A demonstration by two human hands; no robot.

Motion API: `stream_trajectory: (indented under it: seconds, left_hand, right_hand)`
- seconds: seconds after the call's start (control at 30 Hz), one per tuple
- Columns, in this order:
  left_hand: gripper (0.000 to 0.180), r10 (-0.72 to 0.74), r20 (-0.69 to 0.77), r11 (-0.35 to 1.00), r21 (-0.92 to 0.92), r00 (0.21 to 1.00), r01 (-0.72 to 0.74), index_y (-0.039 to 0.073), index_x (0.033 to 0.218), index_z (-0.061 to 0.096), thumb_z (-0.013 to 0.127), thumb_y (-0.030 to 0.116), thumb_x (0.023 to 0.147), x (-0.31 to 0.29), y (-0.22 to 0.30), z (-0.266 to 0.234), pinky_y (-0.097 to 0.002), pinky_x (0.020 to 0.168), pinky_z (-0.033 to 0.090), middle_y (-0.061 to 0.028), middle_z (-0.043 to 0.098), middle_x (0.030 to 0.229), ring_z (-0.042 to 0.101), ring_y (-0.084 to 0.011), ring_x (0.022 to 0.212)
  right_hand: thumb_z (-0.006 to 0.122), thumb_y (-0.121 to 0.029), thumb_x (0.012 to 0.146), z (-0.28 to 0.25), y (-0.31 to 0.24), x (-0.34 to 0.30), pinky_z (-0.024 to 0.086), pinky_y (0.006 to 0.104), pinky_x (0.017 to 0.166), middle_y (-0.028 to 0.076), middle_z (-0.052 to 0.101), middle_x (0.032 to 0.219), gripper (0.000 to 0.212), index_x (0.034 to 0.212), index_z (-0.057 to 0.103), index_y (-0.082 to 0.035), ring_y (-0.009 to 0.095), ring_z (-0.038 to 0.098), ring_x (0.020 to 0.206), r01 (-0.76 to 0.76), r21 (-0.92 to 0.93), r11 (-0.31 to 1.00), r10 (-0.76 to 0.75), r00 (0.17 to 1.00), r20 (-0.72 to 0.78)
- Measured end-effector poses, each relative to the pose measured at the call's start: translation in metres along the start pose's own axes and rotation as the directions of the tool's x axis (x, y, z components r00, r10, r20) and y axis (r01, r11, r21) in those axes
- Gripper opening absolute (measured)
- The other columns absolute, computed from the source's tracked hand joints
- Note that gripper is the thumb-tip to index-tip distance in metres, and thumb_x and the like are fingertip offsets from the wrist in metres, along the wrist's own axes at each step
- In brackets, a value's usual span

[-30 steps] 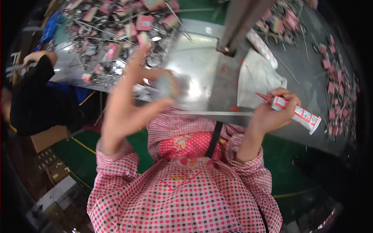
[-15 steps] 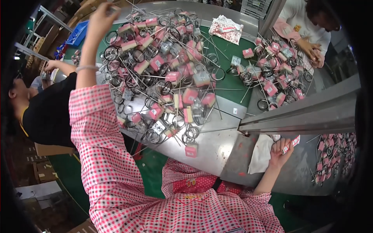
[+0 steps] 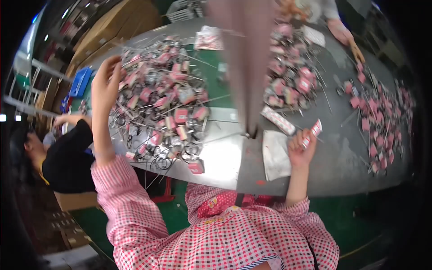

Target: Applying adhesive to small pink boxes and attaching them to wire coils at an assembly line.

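My left hand [image 3: 106, 83] is raised at the left edge of a big pile of thin metal rods with black coiled rings and pink-and-cream blocks [image 3: 157, 94]. Its fingers are bent but apart, and nothing shows in them. Closed around a small red-and-white printed strip [image 3: 317, 129], my right hand [image 3: 302, 146] is above the grey metal table [image 3: 333, 157]. A second white strip with red marks [image 3: 278, 120] lies just beyond that hand. A white cloth [image 3: 275, 155] is spread to its left.
A blurred metal post [image 3: 247, 67] rises between the piles. Beyond it lies another pile of similar pieces [image 3: 292, 76], with a third pile [image 3: 378, 121] at far right. A co-worker's hand [image 3: 339, 33] reaches in there. At left is a person in black [image 3: 67, 157]; a blue bin [image 3: 81, 82] stands behind.
My view has swung to the right. My left hand has come down from its high reach to the pile's left edge. My right hand still grips the printed strip, now raised more upright.
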State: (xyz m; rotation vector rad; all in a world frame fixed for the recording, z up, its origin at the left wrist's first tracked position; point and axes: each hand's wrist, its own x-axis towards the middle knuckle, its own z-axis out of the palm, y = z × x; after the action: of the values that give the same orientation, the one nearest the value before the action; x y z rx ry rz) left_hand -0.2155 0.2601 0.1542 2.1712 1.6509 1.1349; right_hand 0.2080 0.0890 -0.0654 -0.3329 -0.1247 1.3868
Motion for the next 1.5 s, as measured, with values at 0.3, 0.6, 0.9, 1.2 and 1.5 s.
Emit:
stream_trajectory:
  seconds: [0.3,0.6,0.9,1.2,1.5]
  left_hand:
    - [0.021,0.137,0.272,0.978,0.118,0.953,-0.174,0.0,0.095,0.056,0.053,0.017,0.082,0.003,0.072,0.189,-0.0271,0.064,0.044,-0.0086,0.062,0.078,0.058,-0.0149,0.072]
    - [0.043,-0.331,0.574,0.934,0.311,0.75,0.174,-0.003,0.105,0.052,0.054,0.026,0.073,0.066,-0.003,0.321,-0.0381,0.069,0.047,-0.0207,0.061,0.084,0.06,-0.0328,0.074]
    - [0.03,-0.02,0.311,0.977,0.21,0.95,-0.048,0.005,0.095,0.059,0.058,0.026,0.073,0.078,0.006,0.295,-0.0389,0.069,0.046,-0.0213,0.059,0.083,0.058,-0.0326,0.08]
    - [0.035,0.559,-0.357,0.825,0.156,0.748,-0.543,0.002,0.116,0.045,0.05,0.017,0.085,-0.013,0.05,0.171,-0.034,0.081,0.042,-0.0153,0.046,0.114,0.049,-0.0222,0.098]
    - [0.028,0.041,-0.968,0.74,-0.138,0.249,-0.658,0.001,0.098,0.047,0.041,0.025,0.083,-0.055,0.147,0.092,-0.0352,0.064,0.048,-0.0135,0.05,0.09,0.053,-0.0245,0.077]
  right_hand:
    - [0.044,-0.029,0.084,-0.008,-0.008,0.003,0.021,0.0241,0.035,0.001,0.036,0.052,0.024,0.07,0.043,-0.009,0.01,0.024,0.036,-0.029,0.108,0.994,0.04,0.994,-0.1]
    - [0.043,-0.028,0.084,-0.01,-0.015,0.001,0.02,0.0246,0.035,0.002,0.037,0.052,0.025,0.069,0.043,-0.008,0.01,0.025,0.038,0.022,0.213,0.977,0.001,0.994,-0.106]
    - [0.044,-0.027,0.084,-0.007,-0.013,0.004,0.021,0.0239,0.035,0.003,0.038,0.053,0.024,0.069,0.042,-0.008,0.01,0.025,0.037,0.022,0.175,0.984,-0.002,0.994,-0.114]
    - [0.046,-0.026,0.083,-0.002,-0.014,0.008,0.022,0.0239,0.035,0.002,0.036,0.053,0.023,0.069,0.042,-0.008,0.01,0.026,0.038,0.017,0.131,0.991,-0.001,0.993,-0.117]
    - [0.045,-0.026,0.083,-0.002,-0.01,0.004,0.023,0.0235,0.036,0.002,0.038,0.054,0.023,0.069,0.042,-0.008,0.01,0.027,0.039,0.044,0.086,0.995,-0.032,0.989,-0.144]
